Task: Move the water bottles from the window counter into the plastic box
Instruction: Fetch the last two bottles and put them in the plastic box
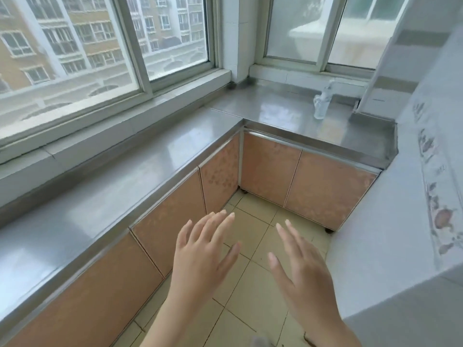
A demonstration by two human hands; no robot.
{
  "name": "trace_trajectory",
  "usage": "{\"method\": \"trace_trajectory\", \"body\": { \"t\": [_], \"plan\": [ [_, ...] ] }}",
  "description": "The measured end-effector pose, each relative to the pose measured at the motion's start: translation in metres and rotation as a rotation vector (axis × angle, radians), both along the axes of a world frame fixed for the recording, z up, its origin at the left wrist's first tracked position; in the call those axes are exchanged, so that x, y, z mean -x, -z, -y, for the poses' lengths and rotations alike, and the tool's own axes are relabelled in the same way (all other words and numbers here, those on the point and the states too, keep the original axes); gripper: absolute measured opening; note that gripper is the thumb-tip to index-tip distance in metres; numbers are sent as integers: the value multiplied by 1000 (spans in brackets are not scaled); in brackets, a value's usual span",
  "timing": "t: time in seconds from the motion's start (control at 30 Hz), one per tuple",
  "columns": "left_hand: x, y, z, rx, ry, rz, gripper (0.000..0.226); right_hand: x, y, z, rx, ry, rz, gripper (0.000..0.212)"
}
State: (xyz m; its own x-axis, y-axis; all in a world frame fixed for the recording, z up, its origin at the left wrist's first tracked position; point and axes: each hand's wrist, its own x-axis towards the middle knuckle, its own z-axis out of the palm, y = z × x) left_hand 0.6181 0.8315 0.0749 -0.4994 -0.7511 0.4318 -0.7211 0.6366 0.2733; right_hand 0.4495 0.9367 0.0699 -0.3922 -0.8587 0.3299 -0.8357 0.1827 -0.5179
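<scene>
Clear water bottles [322, 101] stand upright at the far right of the steel window counter [155, 156], close to the white wall; they are blurred and I cannot tell how many there are. My left hand [203, 249] and my right hand [300, 266] hover over the tiled floor in the foreground, both empty with fingers spread, well short of the bottles. No plastic box is in view.
The L-shaped counter runs under two windows [105, 46], with peach cabinet doors [295, 174] below. A white tiled wall [400, 196] with a patterned border rises on the right. Beige floor tiles [253, 236] fill the corner between counter and wall.
</scene>
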Motion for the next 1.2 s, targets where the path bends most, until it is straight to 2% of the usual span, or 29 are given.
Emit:
{"method": "trace_trajectory", "body": {
  "t": [0.2,0.4,0.5,0.73,0.93,1.2],
  "plan": [
    [75,11,105,-6,20,19,51,75,12,108,-36,8,9,58],
    [154,-3,204,-22,-5,38,52,157,5,213,-57,-18,-5,57],
    [192,-8,245,-38,-4,25,53,196,0,255,-87,-17,-42,59],
    [272,8,337,-99,49,14,53,275,1,336,-118,58,1,61],
    [364,23,441,-134,165,-13,53,352,3,418,-140,172,-33,61],
    [506,10,566,-119,399,-33,48,457,-5,506,-180,383,-30,60]
  ]
}}
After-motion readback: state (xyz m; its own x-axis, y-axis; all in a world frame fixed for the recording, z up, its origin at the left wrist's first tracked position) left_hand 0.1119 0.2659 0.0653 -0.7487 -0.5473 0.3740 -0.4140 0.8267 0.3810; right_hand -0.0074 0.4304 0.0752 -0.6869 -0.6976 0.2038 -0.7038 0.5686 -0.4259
